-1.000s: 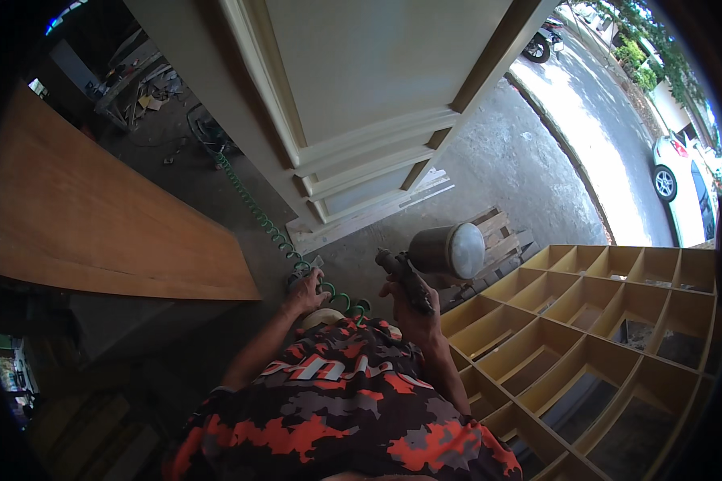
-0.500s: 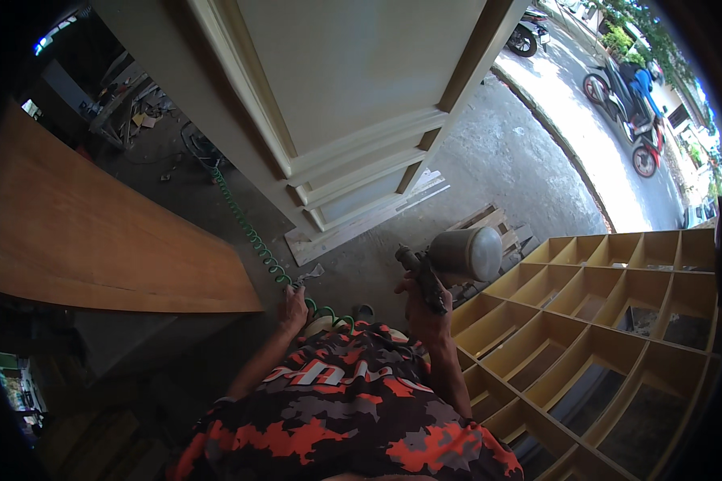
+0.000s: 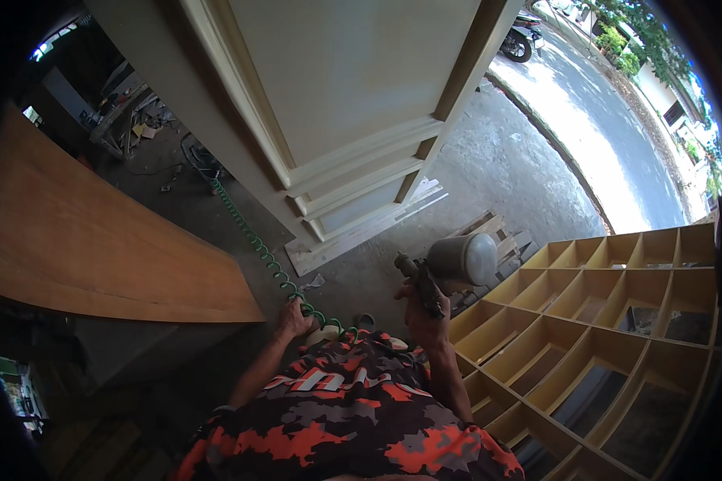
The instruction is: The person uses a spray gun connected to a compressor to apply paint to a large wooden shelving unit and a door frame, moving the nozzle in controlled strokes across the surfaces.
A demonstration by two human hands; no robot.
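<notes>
My right hand [image 3: 422, 311] is closed round the handle of a dark spray gun [image 3: 421, 282]. A dull metal paint cup [image 3: 464, 260] is fixed to the gun and points off to the right. My left hand [image 3: 295, 318] is wrapped round a coiled green air hose [image 3: 253, 240], which runs away to the far left and also loops back toward my body. Ahead of both hands stands a large cream panelled door [image 3: 353, 72], tilted in the view, with raised mouldings. Neither hand touches the door.
A brown wooden panel [image 3: 112, 232] lies at the left. To the right is a yellowish shelf frame [image 3: 586, 337] with many compartments. Pale boards [image 3: 321, 253] lie under the door's lower edge, and wood offcuts [image 3: 489, 228] rest on the floor. A parked motorcycle [image 3: 517, 44] stands by the road.
The rider on a motorcycle has gone out of view along the road. My left hand has shifted slightly downward with the hose; my right hand holds the spray gun nearly where it was.
</notes>
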